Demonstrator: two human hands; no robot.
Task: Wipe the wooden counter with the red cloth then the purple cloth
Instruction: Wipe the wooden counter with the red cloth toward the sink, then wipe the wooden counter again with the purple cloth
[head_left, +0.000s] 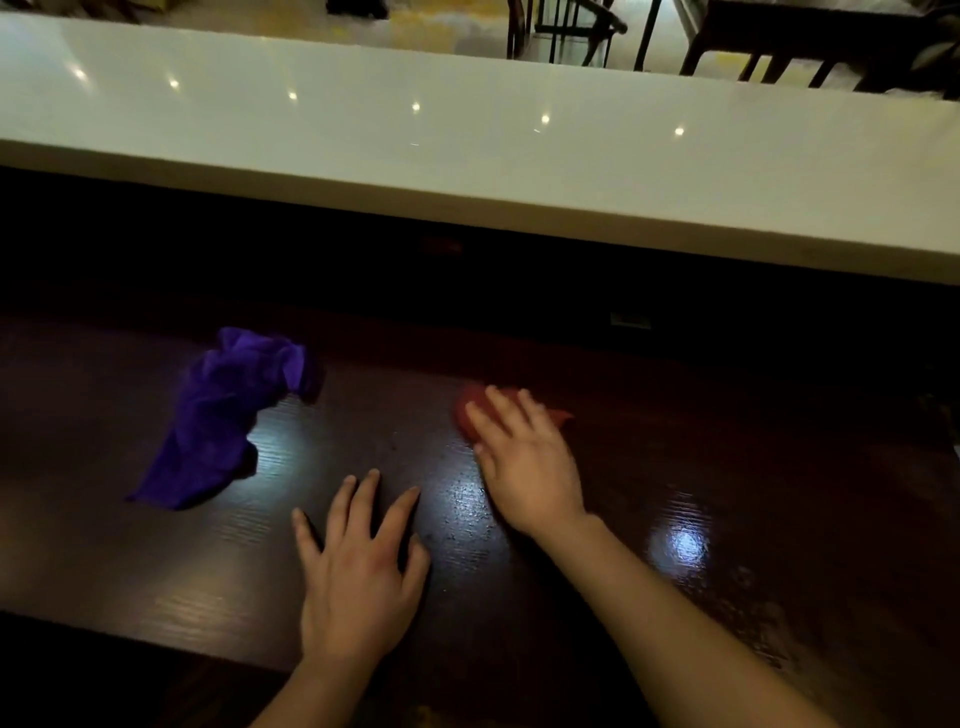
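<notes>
The dark wooden counter (727, 467) runs across the lower half of the view, glossy with light reflections. My right hand (524, 462) lies flat on the red cloth (464, 413), pressing it onto the wood; most of the cloth is hidden under my fingers, and the hand looks slightly blurred. My left hand (358, 566) rests flat on the counter with its fingers spread and nothing in it. The purple cloth (218, 415) lies crumpled on the counter to the left, apart from both hands.
A long white raised countertop (467, 156) runs behind the wooden counter, with a dark gap beneath it. Beyond it stand dark chairs and table legs (571, 31) on a pale floor. The counter's near edge (156, 639) is at lower left.
</notes>
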